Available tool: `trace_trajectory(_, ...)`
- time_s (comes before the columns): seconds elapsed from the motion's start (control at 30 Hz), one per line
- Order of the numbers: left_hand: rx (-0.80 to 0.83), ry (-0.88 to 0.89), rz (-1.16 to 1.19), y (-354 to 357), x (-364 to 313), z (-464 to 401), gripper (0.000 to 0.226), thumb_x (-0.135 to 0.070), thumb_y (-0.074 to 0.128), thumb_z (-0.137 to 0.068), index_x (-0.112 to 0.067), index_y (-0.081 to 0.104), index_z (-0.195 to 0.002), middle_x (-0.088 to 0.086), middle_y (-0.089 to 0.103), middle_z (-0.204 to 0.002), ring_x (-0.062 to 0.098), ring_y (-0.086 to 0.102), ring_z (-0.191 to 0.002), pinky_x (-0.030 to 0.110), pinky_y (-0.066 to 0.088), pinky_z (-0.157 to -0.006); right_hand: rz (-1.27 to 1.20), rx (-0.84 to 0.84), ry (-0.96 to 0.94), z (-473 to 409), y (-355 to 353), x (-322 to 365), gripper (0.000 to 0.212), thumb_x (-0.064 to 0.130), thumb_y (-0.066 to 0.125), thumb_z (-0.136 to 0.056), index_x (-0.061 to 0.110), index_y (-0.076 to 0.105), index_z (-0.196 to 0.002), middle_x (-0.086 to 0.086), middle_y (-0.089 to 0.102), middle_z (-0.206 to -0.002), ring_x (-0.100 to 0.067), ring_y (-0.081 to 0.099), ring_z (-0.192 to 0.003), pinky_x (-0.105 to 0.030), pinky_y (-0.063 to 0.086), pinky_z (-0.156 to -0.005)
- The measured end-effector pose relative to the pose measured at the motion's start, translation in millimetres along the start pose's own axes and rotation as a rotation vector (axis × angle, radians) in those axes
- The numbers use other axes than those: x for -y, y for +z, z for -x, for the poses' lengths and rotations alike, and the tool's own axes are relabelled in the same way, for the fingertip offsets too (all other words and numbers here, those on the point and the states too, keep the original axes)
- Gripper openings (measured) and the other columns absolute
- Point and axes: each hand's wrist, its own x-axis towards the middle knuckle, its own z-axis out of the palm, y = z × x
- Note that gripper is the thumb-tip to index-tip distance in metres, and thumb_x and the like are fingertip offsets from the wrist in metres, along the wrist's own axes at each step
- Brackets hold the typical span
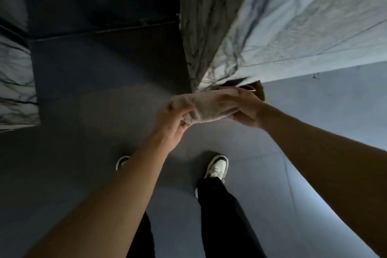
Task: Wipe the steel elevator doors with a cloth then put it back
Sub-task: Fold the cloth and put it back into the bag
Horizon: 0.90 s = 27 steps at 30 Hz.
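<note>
A pale beige cloth (206, 107) is bunched between both of my hands, held in the air in front of me above the floor. My left hand (172, 119) pinches its left end with fingers closed on it. My right hand (244, 107) grips its right end. Just behind my right hand, at the foot of the marble corner, a brown box-like object (260, 90) shows partly; most of it is hidden. The dark recess (104, 6) ahead on the left is too dim to make out steel doors.
A marble-clad wall corner (209, 37) rises directly ahead, its lit face (303, 16) running off to the right. Another marble panel (16, 81) stands at the left. The grey floor (104, 111) spreads below, with my shoes (217, 167) on it.
</note>
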Motion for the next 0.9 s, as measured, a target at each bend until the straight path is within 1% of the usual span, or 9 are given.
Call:
trace_trajectory(0.07, -0.027, -0.015, 0.034, 14, 19, -2, 0.044, 0.000, 0.077, -0.065, -0.013, 0.064, -0.105, 0.011, 0.071, -0.105, 0.025, 0.068, -0.098, 0.040, 0.058, -0.082, 0.043, 0.013, 0.015, 5, -21, -3, 0.033, 0.005, 0.069, -0.083, 0.006, 0.063, -0.115, -0.004, 0.072, -0.090, -0.014, 0.068, -0.081, -0.027, 0.056, -0.065)
trace_trajectory(0.17, -0.042, -0.026, 0.000, 24, 34, -5, 0.040, 0.000, 0.074, -0.072, -0.011, 0.065, -0.108, 0.012, 0.072, -0.108, 0.025, 0.070, -0.099, 0.037, 0.058, -0.077, 0.124, 0.002, 0.031, 4, -44, -9, 0.054, 0.007, 0.074, -0.076, -0.001, 0.057, -0.127, -0.013, 0.066, -0.105, -0.024, 0.062, -0.095, -0.036, 0.052, -0.082)
trace_trajectory(0.23, -0.062, -0.045, -0.048, 28, 42, -9, 0.036, 0.000, 0.073, -0.075, -0.011, 0.066, -0.108, 0.011, 0.073, -0.108, 0.026, 0.070, -0.099, 0.042, 0.059, -0.080, 0.158, 0.014, 0.060, 3, -53, -12, 0.062, 0.008, 0.078, -0.070, 0.002, 0.056, -0.128, -0.013, 0.065, -0.105, -0.024, 0.061, -0.095, -0.034, 0.052, -0.079)
trace_trajectory(0.33, -0.047, -0.070, -0.141, 36, 50, -18, 0.039, -0.002, 0.073, -0.077, -0.009, 0.065, -0.115, 0.014, 0.073, -0.111, 0.031, 0.070, -0.103, 0.053, 0.057, -0.088, 0.152, -0.006, 0.034, 3, -67, -17, 0.049, 0.009, 0.073, -0.079, 0.003, 0.058, -0.126, -0.009, 0.066, -0.099, -0.021, 0.061, -0.089, -0.029, 0.052, -0.068)
trace_trajectory(0.4, -0.008, -0.057, -0.179, 44, 56, -32, 0.041, -0.005, 0.074, -0.078, -0.009, 0.064, -0.118, 0.015, 0.072, -0.114, 0.031, 0.069, -0.104, 0.053, 0.056, -0.090, 0.150, 0.007, 0.008, 2, -81, -17, 0.048, 0.014, 0.075, -0.078, 0.007, 0.061, -0.124, -0.012, 0.065, -0.101, -0.023, 0.061, -0.089, -0.029, 0.055, -0.066)
trace_trajectory(0.53, 0.008, -0.091, -0.113, 72, 83, -48, 0.041, -0.003, 0.072, -0.081, -0.009, 0.062, -0.121, 0.015, 0.071, -0.115, 0.031, 0.069, -0.105, 0.047, 0.058, -0.087, 0.142, 0.080, -0.025, 4, -110, -17, 0.040, 0.012, 0.075, -0.077, 0.014, 0.067, -0.116, -0.018, 0.066, -0.115, -0.033, 0.065, -0.105, -0.046, 0.057, -0.084)
trace_trajectory(0.67, 0.032, -0.115, -0.122, 96, 108, -64, 0.043, -0.004, 0.072, -0.081, -0.010, 0.061, -0.123, 0.014, 0.071, -0.115, 0.031, 0.068, -0.108, 0.050, 0.055, -0.093, 0.164, 0.066, -0.068, 1, -152, -23, 0.032, 0.001, 0.063, -0.085, 0.009, 0.064, -0.116, -0.013, 0.071, -0.107, -0.025, 0.068, -0.098, -0.037, 0.057, -0.080)
trace_trajectory(0.77, 0.040, -0.077, -0.193, 116, 123, -85, 0.035, -0.019, 0.074, -0.084, -0.016, 0.064, -0.117, 0.006, 0.072, -0.114, 0.023, 0.067, -0.107, 0.049, 0.051, -0.098, 0.144, 0.028, -0.079, -10, -191, -24, 0.034, -0.001, 0.061, -0.084, 0.006, 0.063, -0.117, -0.010, 0.071, -0.106, -0.022, 0.068, -0.098, -0.031, 0.057, -0.076)
trace_trajectory(0.9, -0.100, 0.022, -0.408, 138, 141, -142, 0.024, -0.042, 0.053, -0.096, -0.021, 0.062, -0.102, 0.000, 0.070, -0.108, 0.013, 0.064, -0.097, 0.038, 0.047, -0.098, 0.116, -0.029, -0.150, -32, -258, -9, 0.037, 0.008, 0.062, -0.087, 0.005, 0.061, -0.124, -0.012, 0.068, -0.114, -0.021, 0.065, -0.101, -0.029, 0.055, -0.084)
